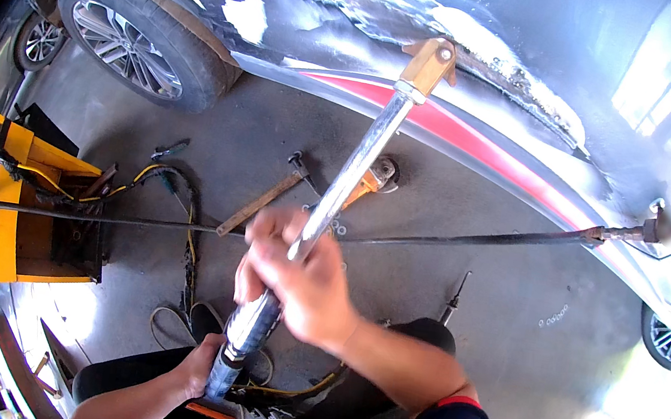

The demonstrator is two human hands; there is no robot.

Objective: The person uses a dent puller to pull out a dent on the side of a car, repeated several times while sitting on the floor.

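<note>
A long chrome slide-hammer dent puller (354,165) slants up and away from my lap. Its brass-coloured head (428,69) is in front of the scraped car side panel (330,14); whether they touch I cannot tell. My left hand (200,365) is closed round the grip at the puller's near end. Higher up, my right hand (312,293) wraps round the shaft just above the dark cylindrical weight, its fingers smeared by motion. Bare metal and torn, creased patches run along the panel above a red-painted strip (443,126).
A black cable (470,240) crosses from a yellow equipment cart (11,204) on the left to a clamp on the car (649,229). On the floor lie a hammer (263,199), an orange power tool (372,182) and a thin rod tool (456,299). A car wheel (131,40) stands upper left.
</note>
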